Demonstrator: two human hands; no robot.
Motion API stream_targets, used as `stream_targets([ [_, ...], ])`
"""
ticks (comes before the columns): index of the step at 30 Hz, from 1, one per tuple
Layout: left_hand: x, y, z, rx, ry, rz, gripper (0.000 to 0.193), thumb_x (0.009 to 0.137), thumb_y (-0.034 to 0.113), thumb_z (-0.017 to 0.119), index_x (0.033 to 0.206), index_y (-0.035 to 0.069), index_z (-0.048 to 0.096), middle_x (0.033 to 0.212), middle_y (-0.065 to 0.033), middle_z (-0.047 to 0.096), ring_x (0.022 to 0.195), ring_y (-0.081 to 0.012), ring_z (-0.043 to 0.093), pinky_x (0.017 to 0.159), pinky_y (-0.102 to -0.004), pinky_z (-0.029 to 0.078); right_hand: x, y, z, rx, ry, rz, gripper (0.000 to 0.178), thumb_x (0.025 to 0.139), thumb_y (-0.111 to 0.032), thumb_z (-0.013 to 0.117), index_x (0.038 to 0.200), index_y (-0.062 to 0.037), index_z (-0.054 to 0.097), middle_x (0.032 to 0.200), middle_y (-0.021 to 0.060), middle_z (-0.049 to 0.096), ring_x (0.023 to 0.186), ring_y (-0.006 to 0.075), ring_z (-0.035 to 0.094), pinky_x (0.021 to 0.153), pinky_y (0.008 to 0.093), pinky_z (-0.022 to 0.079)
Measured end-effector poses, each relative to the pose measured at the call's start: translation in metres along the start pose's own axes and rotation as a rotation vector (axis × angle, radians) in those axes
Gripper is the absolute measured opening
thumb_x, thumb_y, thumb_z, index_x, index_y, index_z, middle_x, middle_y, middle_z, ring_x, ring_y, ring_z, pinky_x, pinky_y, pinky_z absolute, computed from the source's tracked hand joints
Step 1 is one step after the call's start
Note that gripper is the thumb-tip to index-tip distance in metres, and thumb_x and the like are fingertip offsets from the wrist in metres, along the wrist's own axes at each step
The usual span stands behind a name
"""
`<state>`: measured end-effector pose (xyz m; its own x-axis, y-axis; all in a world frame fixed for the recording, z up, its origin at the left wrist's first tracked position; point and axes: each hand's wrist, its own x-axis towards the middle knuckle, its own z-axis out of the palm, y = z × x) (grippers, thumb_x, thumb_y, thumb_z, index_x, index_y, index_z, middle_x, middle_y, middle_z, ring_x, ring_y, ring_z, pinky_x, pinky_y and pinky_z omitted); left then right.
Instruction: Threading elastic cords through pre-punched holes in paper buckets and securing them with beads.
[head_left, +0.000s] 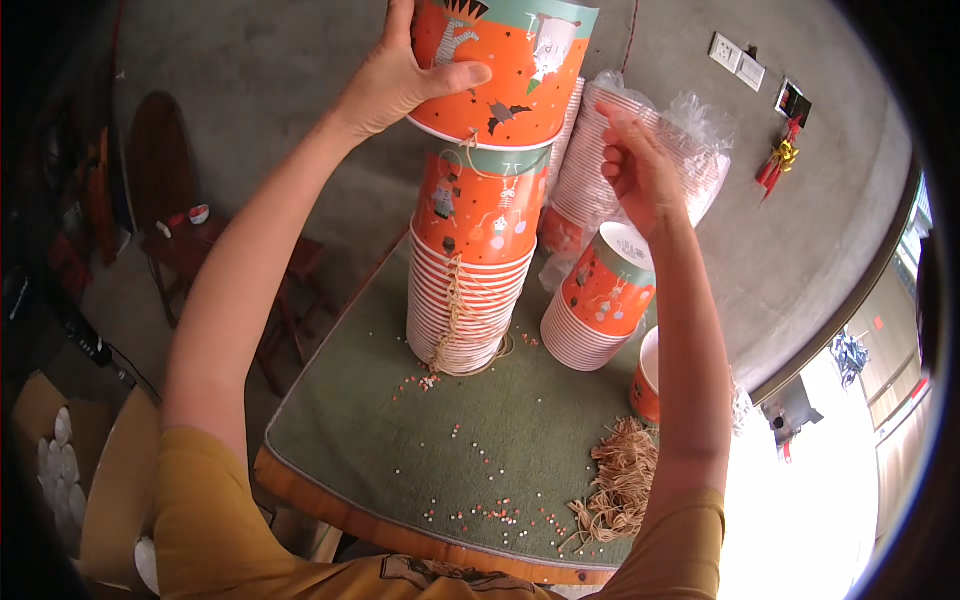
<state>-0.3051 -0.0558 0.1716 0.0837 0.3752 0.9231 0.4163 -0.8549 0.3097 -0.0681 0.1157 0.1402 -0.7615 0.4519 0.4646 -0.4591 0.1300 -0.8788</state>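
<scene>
My left hand (425,80) is closed on the side of an orange paper bucket (530,75) with a green band, its thumb across the printed wall. The bucket is upside down, white rim lowest, just above a tall stack of similar upturned buckets (480,210). Whether it rests on the stack, I cannot tell. Tan cord handles (455,310) hang down the stack's side. My right hand (645,165) is raised to the right of it, index finger stretched out and the other fingers partly curled. Nothing shows in it; behind it are plastic-wrapped bucket stacks (590,190).
A shorter bucket stack (605,290) and a single bucket (647,375) stand at the right. Tan cords (620,480) lie heaped on the green tabletop (360,430), with small pale and orange bits scattered around. An open cardboard box (115,490) stands at lower left.
</scene>
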Motion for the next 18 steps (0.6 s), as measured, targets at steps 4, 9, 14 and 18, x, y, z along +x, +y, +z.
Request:
stream_targets([
  [4,0.001,-0.019,0.010,-0.005,-0.044,-0.037,0.126,0.075,0.039,0.081,0.150,0.014,-0.016,0.152,-0.0209,0.011,0.141,-0.0319,0.019,0.114,-0.0492,0.025,0.003,0.018,0.026,-0.411,0.211,-0.199,0.049,0.090,-0.035,0.067,0.129,-0.0083,0.054,0.098,-0.0021,0.060,0.088,0.0072,0.052,0.078,0.0236,0.042],
  [9,-0.016,-0.055,0.015,-0.008,-0.014,-0.090,0.114,0.077,0.045,0.078,0.151,0.014,-0.003,0.150,-0.0200,0.022,0.139,-0.0302,0.025,0.113,-0.0456,0.027,0.001,0.031,0.023,-0.539,0.189,-0.261,0.061,0.089,-0.037,0.069,0.130,0.0034,0.049,0.111,0.0099,0.063,0.108,0.0149,0.055,0.093,0.0302,0.044],
  [14,-0.035,-0.063,0.009,0.150,-0.024,-0.241,0.132,0.064,0.061,0.081,0.153,0.016,-0.004,0.152,-0.0219,0.023,0.141,-0.0333,0.024,0.115,-0.0454,0.024,-0.011,0.053,0.013,-0.683,0.204,-0.209,0.053,0.092,-0.032,0.066,0.130,0.0021,0.050,0.124,0.0107,0.058,0.117,0.0160,0.052,0.100,0.0310,0.039],
  [18,-0.061,-0.074,0.001,0.072,-0.056,-0.386,0.131,0.064,0.061,0.081,0.153,0.017,-0.004,0.153,-0.0214,0.021,0.142,-0.0329,0.021,0.116,-0.0454,0.021,-0.025,0.074,0.025,-0.724,0.224,-0.165,0.054,0.090,-0.033,0.069,0.126,0.0029,0.049,0.118,0.0115,0.061,0.110,0.0162,0.056,0.090,0.0280,0.046],
])
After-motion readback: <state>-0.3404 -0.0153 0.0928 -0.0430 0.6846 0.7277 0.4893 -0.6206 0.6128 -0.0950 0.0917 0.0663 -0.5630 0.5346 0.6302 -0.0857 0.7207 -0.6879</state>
